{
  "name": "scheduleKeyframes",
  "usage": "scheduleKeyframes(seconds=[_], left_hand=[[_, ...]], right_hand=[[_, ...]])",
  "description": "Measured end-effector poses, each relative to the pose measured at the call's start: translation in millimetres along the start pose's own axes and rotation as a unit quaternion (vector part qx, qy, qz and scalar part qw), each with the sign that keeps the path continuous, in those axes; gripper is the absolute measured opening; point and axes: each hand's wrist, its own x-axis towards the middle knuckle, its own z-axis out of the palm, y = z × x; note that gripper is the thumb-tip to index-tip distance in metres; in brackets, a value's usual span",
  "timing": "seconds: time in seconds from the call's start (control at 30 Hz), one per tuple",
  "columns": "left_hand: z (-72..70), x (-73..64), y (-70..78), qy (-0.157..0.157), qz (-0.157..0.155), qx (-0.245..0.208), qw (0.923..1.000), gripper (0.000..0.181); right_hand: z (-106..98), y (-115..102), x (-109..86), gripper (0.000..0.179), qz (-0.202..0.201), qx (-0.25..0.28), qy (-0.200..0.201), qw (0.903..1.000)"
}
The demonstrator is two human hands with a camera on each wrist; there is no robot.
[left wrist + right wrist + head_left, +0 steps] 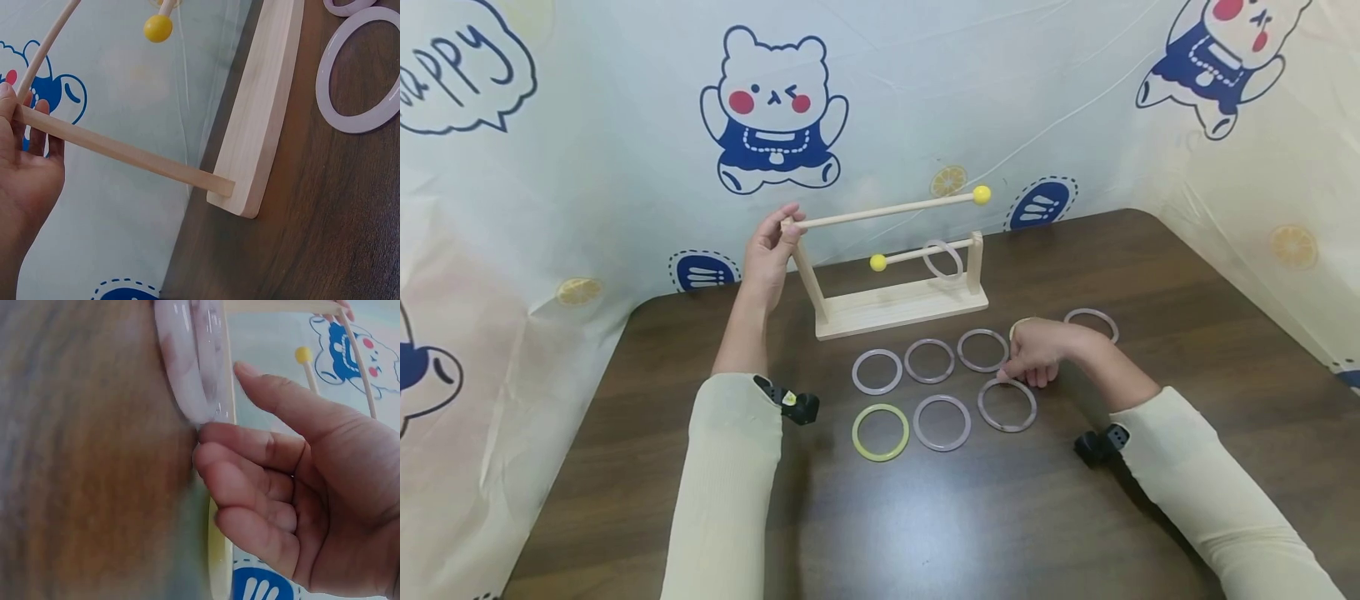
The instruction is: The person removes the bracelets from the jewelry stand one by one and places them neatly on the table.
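A pale wooden stand (895,308) has two posts and two rods tipped with yellow balls. My left hand (769,258) grips the top of its taller left post, thumb in front. One translucent lilac ring (960,271) hangs on the lower rod. Over the table, my right hand (1037,346) has its fingers curled and its thumb apart from them. In the right wrist view, the index fingertip is right at the edge of a lilac ring (178,362), with nothing enclosed in the hand. Behind that hand, a yellow ring (1013,327) is mostly hidden.
Several rings lie in two rows before the stand, among them a yellow-green ring (880,458) and a lilac ring (942,449). Another lilac ring (1092,312) lies beyond the right wrist. A printed cloth (910,83) rises behind the brown table (700,500).
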Motion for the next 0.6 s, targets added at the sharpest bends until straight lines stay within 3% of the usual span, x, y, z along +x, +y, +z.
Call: scheduleKeyframes(seconds=[0.2, 0.37, 0.47, 0.6], left_hand=[[-1.0, 0.0, 1.6, 0.005, -0.006, -0.004, 1.0000, 0.039], [-0.2, 1.3, 1.8, 0.004, -0.005, -0.012, 0.9999, 0.038], [0.1, 1.6, 1.2, 0.003, -0.004, -0.013, 0.9999, 0.039], [0.2, 1.9, -0.1, 0.001, -0.002, -0.015, 0.9999, 0.036]], right_hand=[[-12, -13, 5.8, 0.036, -0.012, -0.044, 0.041, 0.9981], [-25, -23, 12.9, 0.037, -0.027, -0.046, 0.150, 0.9872], [-30, -29, 18.8, 0.033, -0.018, -0.025, 0.239, 0.9704], [-35, -37, 26.2, 0.028, -0.006, 0.008, 0.357, 0.9341]])
